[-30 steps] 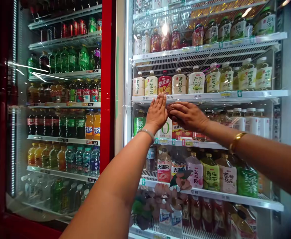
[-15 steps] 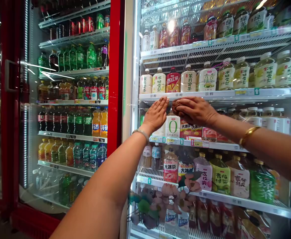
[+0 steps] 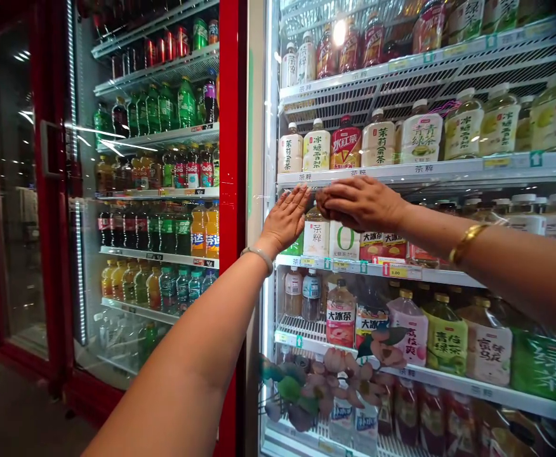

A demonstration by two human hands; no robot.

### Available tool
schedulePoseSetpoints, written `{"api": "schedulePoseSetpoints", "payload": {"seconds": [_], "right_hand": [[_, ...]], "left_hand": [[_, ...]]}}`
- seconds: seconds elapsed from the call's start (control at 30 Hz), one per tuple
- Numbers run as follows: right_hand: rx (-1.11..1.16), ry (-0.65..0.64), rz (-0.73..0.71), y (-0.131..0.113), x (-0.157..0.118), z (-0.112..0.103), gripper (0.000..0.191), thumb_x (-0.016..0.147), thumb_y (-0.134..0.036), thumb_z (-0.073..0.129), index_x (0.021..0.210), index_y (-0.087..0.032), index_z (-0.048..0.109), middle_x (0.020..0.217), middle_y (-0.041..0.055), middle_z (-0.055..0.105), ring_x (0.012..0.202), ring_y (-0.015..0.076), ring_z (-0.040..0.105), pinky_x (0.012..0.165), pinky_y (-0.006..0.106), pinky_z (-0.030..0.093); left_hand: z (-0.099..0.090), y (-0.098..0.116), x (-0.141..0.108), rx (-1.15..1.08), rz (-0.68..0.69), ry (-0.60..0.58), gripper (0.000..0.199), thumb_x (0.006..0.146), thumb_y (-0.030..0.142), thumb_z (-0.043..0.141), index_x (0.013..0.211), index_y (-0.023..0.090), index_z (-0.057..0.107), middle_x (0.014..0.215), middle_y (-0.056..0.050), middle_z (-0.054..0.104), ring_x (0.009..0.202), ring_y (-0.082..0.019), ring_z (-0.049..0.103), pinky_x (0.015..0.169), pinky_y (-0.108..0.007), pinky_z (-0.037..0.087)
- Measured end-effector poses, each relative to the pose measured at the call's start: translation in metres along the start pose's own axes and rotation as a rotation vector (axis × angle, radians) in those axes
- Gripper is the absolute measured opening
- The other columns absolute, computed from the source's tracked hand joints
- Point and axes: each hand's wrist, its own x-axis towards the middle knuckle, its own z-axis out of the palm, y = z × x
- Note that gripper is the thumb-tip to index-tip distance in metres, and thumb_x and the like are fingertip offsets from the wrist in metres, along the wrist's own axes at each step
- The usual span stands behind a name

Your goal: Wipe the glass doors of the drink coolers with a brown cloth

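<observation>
My left hand (image 3: pixel 285 219) lies flat against the glass door of the lit drinks cooler, its fingers outstretched and holding nothing. A pale bangle (image 3: pixel 259 254) circles that wrist. Just to its right, my right hand (image 3: pixel 361 203) is pressed to the glass, fingers together and bent over a dark brown patch (image 3: pixel 323 202); whether this is a cloth or a reflection is unclear. A gold bracelet (image 3: pixel 467 244) is on the right wrist. Behind the glass, white-labelled bottles (image 3: pixel 316 235) show below the hands, and a red-labelled bottle (image 3: pixel 346 145) stands on the shelf above.
A red door frame (image 3: pixel 233 127) separates this cooler from another one on the left, stocked with green bottles (image 3: pixel 187 105) and cans. A door handle (image 3: pixel 52 149) is at the far left. Flower and leaf shapes (image 3: pixel 301 387) cover the lower glass.
Both hands have moved left across the glass relative to the bottles, and the right hand now covers less of the red-labelled drinks. The view has shifted, so the coolers appear farther right.
</observation>
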Motion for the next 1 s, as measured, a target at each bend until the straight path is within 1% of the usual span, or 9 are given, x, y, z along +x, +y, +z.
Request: {"api": "schedulePoseSetpoints", "payload": {"seconds": [0.13, 0.23, 0.4, 0.5, 0.57, 0.63, 0.73, 0.87, 1.0], "right_hand": [[-0.034, 0.164, 0.400, -0.012, 0.059, 0.017, 0.040, 0.099, -0.034, 0.048, 0.134, -0.023, 0.063, 0.151, 0.0074, 0.056, 0.141, 0.0309, 0.045, 0.120, 0.050, 0.038], [-0.009, 0.167, 0.401, -0.038, 0.081, 0.032, 0.041, 0.097, -0.033, 0.051, 0.135, -0.021, 0.062, 0.150, 0.0093, 0.055, 0.143, 0.0315, 0.043, 0.121, 0.050, 0.037], [0.070, 0.025, 0.032, -0.037, 0.049, 0.027, 0.038, 0.101, -0.036, 0.049, 0.136, -0.030, 0.063, 0.151, 0.0011, 0.057, 0.143, 0.0282, 0.045, 0.117, 0.050, 0.040], [0.040, 0.068, 0.225, -0.036, 0.052, 0.027, 0.037, 0.104, -0.039, 0.043, 0.133, -0.029, 0.064, 0.150, 0.0029, 0.058, 0.142, 0.0297, 0.046, 0.118, 0.052, 0.039], [0.013, 0.137, 0.453, -0.052, 0.066, 0.036, 0.039, 0.104, -0.037, 0.041, 0.132, -0.024, 0.065, 0.150, 0.0067, 0.057, 0.143, 0.0318, 0.045, 0.119, 0.053, 0.039], [0.021, 0.159, 0.502, -0.078, 0.075, 0.047, 0.039, 0.104, -0.032, 0.041, 0.133, -0.022, 0.064, 0.152, 0.0080, 0.056, 0.145, 0.0320, 0.043, 0.119, 0.053, 0.039], [0.070, 0.103, 0.289, -0.103, 0.056, 0.055, 0.036, 0.103, -0.030, 0.045, 0.133, -0.027, 0.065, 0.152, 0.0020, 0.057, 0.145, 0.0268, 0.043, 0.121, 0.047, 0.039], [0.130, 0.013, -0.024, -0.079, 0.005, 0.040, 0.037, 0.101, -0.034, 0.052, 0.137, -0.036, 0.062, 0.153, -0.0038, 0.057, 0.145, 0.0256, 0.044, 0.120, 0.048, 0.040], [0.087, 0.104, 0.316, -0.066, 0.012, 0.037, 0.038, 0.099, -0.033, 0.052, 0.135, -0.030, 0.063, 0.155, 0.0031, 0.054, 0.146, 0.0307, 0.042, 0.121, 0.054, 0.038]], "left_hand": [[0.010, -0.005, -0.006, -0.027, -0.284, 0.089, 0.067, 0.098, 0.023, 0.032, 0.163, 0.008, 0.023, 0.174, -0.014, 0.021, 0.163, -0.021, 0.011, 0.136, -0.045, 0.010], [0.017, -0.007, -0.009, -0.053, -0.373, 0.119, 0.067, 0.098, 0.022, 0.032, 0.163, 0.007, 0.022, 0.174, -0.015, 0.022, 0.163, -0.022, 0.010, 0.135, -0.044, 0.011], [0.022, -0.013, -0.026, -0.059, -0.367, 0.123, 0.067, 0.099, 0.023, 0.032, 0.164, 0.009, 0.020, 0.175, -0.013, 0.019, 0.163, -0.022, 0.007, 0.135, -0.045, 0.012], [0.027, -0.014, -0.033, -0.054, -0.438, 0.154, 0.069, 0.099, 0.022, 0.034, 0.164, 0.008, 0.018, 0.174, -0.016, 0.018, 0.163, -0.023, 0.006, 0.136, -0.047, 0.009], [0.031, -0.012, -0.037, -0.058, -0.489, 0.179, 0.068, 0.099, 0.021, 0.033, 0.165, 0.010, 0.017, 0.174, -0.016, 0.020, 0.163, -0.022, 0.008, 0.135, -0.049, 0.010], [0.035, -0.007, -0.044, -0.066, -0.504, 0.192, 0.065, 0.102, 0.023, 0.030, 0.165, 0.014, 0.017, 0.174, -0.014, 0.023, 0.163, -0.021, 0.010, 0.135, -0.050, 0.013], [0.037, 0.000, -0.060, -0.066, -0.464, 0.178, 0.063, 0.105, 0.029, 0.029, 0.165, 0.015, 0.017, 0.173, -0.015, 0.025, 0.163, -0.023, 0.012, 0.135, -0.050, 0.017], [0.033, 0.009, -0.077, -0.027, -0.390, 0.115, 0.066, 0.102, 0.024, 0.033, 0.165, 0.012, 0.019, 0.173, -0.015, 0.023, 0.163, -0.024, 0.012, 0.135, -0.051, 0.016], [0.030, 0.014, -0.079, -0.019, -0.299, 0.067, 0.067, 0.100, 0.022, 0.034, 0.166, 0.018, 0.021, 0.174, -0.009, 0.023, 0.163, -0.021, 0.012, 0.136, -0.046, 0.014]]}}
